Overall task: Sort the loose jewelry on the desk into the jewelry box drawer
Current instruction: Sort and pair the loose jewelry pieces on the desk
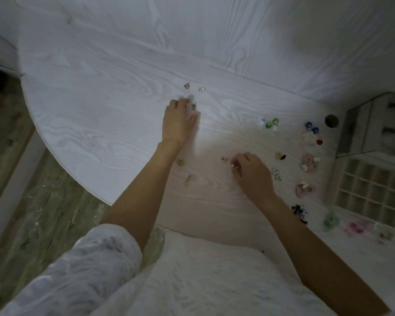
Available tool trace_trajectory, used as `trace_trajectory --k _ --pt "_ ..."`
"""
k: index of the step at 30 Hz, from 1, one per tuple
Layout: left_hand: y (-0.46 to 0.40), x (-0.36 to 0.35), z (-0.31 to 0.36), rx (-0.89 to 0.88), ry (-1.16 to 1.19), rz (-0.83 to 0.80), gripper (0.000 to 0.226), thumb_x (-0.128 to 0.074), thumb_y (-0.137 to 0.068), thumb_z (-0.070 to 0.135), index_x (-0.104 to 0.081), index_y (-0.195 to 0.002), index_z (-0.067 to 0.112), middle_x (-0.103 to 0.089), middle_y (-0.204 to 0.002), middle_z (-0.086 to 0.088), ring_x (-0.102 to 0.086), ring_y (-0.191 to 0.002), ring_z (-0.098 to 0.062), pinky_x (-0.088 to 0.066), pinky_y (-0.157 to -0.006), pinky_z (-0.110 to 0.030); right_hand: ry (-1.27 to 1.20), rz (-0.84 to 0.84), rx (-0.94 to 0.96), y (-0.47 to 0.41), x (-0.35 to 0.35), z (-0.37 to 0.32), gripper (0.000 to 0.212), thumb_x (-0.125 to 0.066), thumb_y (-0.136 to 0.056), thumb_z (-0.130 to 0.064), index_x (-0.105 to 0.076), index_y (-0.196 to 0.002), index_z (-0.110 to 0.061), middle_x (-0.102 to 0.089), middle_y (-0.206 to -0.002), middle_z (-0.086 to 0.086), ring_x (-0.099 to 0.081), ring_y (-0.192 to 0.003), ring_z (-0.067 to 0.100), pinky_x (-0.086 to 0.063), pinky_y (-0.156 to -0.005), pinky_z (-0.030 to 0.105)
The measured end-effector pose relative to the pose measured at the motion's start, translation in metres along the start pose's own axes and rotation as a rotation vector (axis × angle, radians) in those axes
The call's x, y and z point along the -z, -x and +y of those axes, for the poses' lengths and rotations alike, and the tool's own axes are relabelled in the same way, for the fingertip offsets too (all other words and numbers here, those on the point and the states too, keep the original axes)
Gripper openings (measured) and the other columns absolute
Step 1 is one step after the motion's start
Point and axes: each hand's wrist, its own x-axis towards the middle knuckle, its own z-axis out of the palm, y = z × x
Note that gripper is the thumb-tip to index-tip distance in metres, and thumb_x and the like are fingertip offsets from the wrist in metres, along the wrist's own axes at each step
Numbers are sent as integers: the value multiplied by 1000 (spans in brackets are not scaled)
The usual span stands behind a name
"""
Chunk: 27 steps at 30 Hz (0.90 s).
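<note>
**Both hands among loose jewelry on the white desk**

The left hand was laid over a small green piece; its blurred fingers were curled there, but a grip could not be told. A tiny piece was pinched by the right hand. The divided drawer was seen at the right, with more pieces scattered beside it on the desk.

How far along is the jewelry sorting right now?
Early, by the look of it. The visible compartments of the divided drawer look empty, though it is dim. In hand: the right hand pinches a small piece on the desk; the left hand reaches to a small green piece. Left: the green earrings, blue pair, red stone, pink pieces and more.
</note>
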Motion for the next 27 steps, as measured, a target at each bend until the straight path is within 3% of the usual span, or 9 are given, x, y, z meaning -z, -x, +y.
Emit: trace_trajectory --k 4,8,12,15,22,27 --pt "-20 -5 2 -78 -97 -39 23 -56 -86 14 -58 -107 2 -53 -108 -21 -53 -95 -35 -44 -81 -39 -31 33 -60 6 9 7 4 -59 -86 -12 -60 -89 -9 -61 -85 8 -55 -77 24 -42 -60 30" --pt "-7 -8 8 -168 -101 -78 14 -58 -86 15 -63 -95 5 -59 -96 -18 -54 -90 -33 -45 -73 -39 -49 90 -150 27 21 21 6 -58 -87 -13 -61 -92 -11 -60 -86 7 -55 -78 22 -44 -63 31" --pt "57 -24 40 -346 -4 -77 9 -60 -87 18 -63 -95 13 -64 -89 -4 -56 -85 -21 -41 -69 -27 -56 138 -232 60 29 42 5 -59 -87 -12 -62 -91 -10 -61 -85 8 -56 -77 24 -43 -65 30" --pt "114 -40 61 -423 54 -164 6 -60 -88 19 -62 -93 16 -66 -84 2 -57 -77 -15 -45 -63 -27 -60 153 -299 83 31 50 3 -62 -85 -14 -62 -88 -12 -61 -82 7 -56 -77 23 -43 -63 30" --pt "183 -65 52 -347 15 -261 8 -65 -82 15 -65 -90 16 -63 -83 -3 -56 -78 -20 -45 -65 -28 103 132 -212 115 18 55 11 -70 -77 -12 -59 -76 -13 -61 -69 4 -56 -69 25 -40 -54 27" --pt "196 -73 59 -287 102 -303 11 -69 -79 11 -68 -90 14 -63 -88 -4 -59 -75 -16 -50 -69 -26 69 160 -192 124 14 60 9 -69 -78 -11 -63 -84 -10 -63 -77 7 -58 -72 25 -47 -59 29"
